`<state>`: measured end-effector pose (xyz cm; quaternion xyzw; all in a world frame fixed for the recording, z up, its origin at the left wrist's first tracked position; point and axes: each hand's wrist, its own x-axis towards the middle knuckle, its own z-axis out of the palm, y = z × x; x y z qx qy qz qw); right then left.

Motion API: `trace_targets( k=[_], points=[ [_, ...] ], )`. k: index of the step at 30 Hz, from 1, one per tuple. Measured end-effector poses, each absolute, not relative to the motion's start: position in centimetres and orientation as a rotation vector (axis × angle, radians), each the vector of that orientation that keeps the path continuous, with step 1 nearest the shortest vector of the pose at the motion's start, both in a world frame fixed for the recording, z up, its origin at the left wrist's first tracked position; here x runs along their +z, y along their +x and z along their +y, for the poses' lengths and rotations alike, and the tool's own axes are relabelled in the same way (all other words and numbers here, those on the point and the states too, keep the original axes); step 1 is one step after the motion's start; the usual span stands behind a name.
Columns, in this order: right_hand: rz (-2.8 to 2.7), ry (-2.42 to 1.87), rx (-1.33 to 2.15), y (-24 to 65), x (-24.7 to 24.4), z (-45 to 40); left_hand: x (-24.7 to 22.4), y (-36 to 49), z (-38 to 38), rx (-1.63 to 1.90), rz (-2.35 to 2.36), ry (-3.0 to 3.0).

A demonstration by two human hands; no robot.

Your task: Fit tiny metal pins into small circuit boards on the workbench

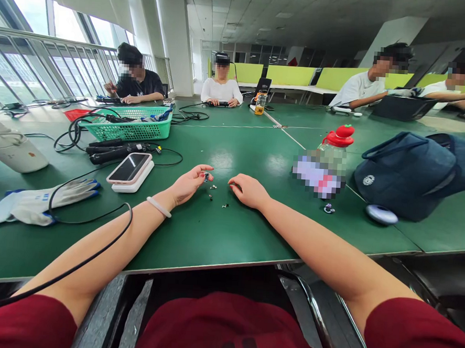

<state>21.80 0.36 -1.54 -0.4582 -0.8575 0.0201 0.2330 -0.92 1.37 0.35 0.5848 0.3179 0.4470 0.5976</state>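
Note:
My left hand (pixel 188 185) is over the green table (pixel 228 242), its thumb and fingers pinching a small dark, shiny piece (pixel 206 177) whose kind is too small to tell. To its right, my right hand (pixel 251 191) rests low with the fingers curled. Whatever those fingers may hold is hidden. Between the two hands lie several tiny loose pieces: a light-and-dark one (pixel 213 187), a darker one (pixel 210 197) and a silvery one (pixel 225 205) nearer to me. They look like bits of metal or plastic hardware.
Left are a phone (pixel 130 168) on a white box, work gloves (pixel 53 202), a black cable (pixel 114 235) crossing my left forearm, and a green basket (pixel 130 130). At right stand a blue bag (pixel 409 171), a red-lidded bottle (pixel 339 141) and a purple-white round case (pixel 382 214). Several people sit beyond.

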Motion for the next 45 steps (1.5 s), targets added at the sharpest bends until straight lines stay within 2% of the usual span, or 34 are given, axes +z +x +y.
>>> trace_targets(
  k=[4,13,18,26,38,45],
  points=[
    [-2.483,-1.040,-0.038,21.7,-1.7,0.5,0.4,-0.8,1.1,0.977,0.724,1.299],
    [-2.694,-1.105,0.038,21.1,-1.3,0.7,-0.3,-0.4,1.3,0.972,0.769,1.284],
    [-2.645,-1.127,0.196,21.2,-1.5,1.3,-0.7,0.5,2.5,1.018,0.943,1.235],
    [-2.336,-1.198,0.658,21.2,-2.1,4.4,-0.5,2.2,3.3,1.054,1.065,1.238],
    [-2.185,-1.179,0.499,20.7,-1.3,2.2,-0.8,1.0,2.0,0.994,1.037,1.401],
    [-2.143,-1.322,0.547,20.3,-0.6,1.1,-0.3,-0.3,1.9,0.967,1.089,1.433]
  ],
)
